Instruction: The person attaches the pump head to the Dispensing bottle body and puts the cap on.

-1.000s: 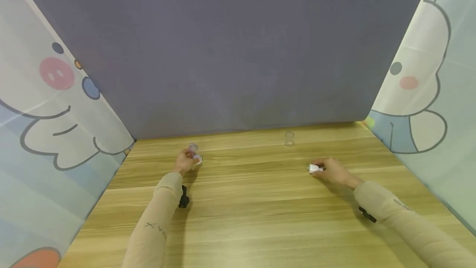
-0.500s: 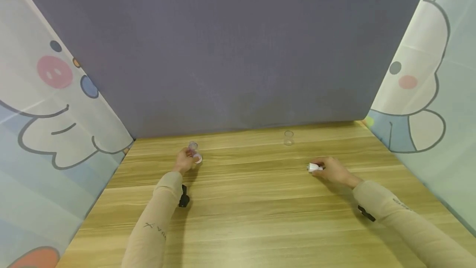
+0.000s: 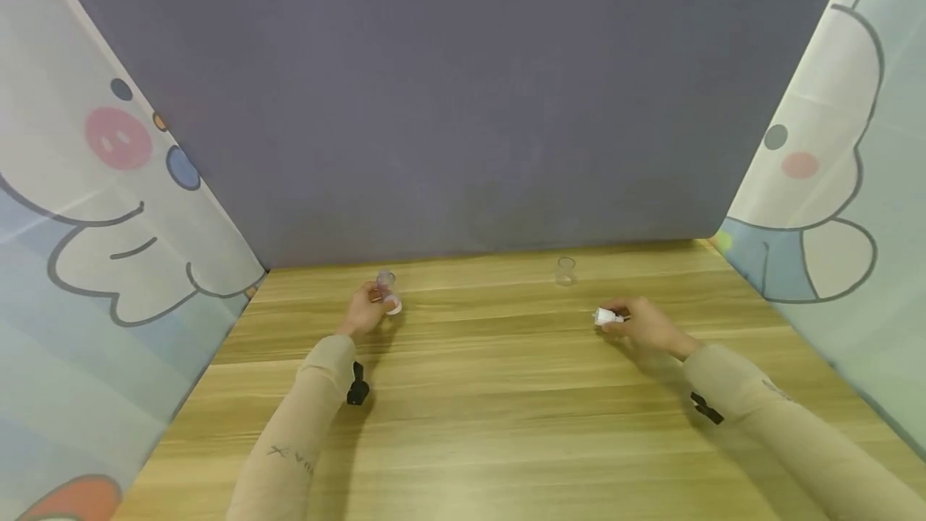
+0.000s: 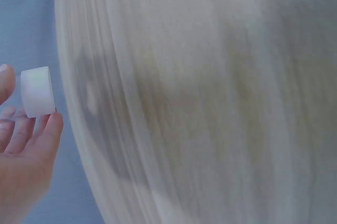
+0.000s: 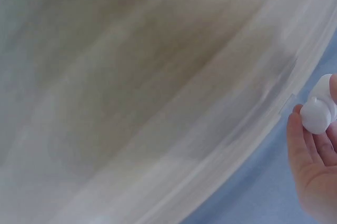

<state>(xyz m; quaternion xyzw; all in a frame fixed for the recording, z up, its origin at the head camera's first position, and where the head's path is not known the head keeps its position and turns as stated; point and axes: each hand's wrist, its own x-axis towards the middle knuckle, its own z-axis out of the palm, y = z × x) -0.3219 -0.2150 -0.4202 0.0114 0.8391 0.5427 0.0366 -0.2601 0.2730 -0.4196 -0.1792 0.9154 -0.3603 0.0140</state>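
My left hand (image 3: 365, 310) is at the far left of the table. Its fingers and thumb hold a small thing with a clear rounded upper part and a white round lower end (image 3: 393, 306). In the left wrist view its white cylinder (image 4: 38, 92) sits between thumb and fingertips. On the right, my right hand (image 3: 646, 324) pinches a small white rounded thing (image 3: 606, 317). From the right wrist it shows a smooth round end (image 5: 316, 116) with a small nub; its kind is unclear. Fingers partly cover both things.
A small clear cup (image 3: 565, 271) stands near the table's back edge, beyond the right hand. The wooden table (image 3: 477, 392) meets a grey panel (image 3: 463, 103) behind. Cartoon-printed curtains (image 3: 803, 256) flank both sides.
The right hand has shifted slightly left and away with the white thing. The head view has turned a little, and the left hand keeps its hold with its thing tilted slightly differently.
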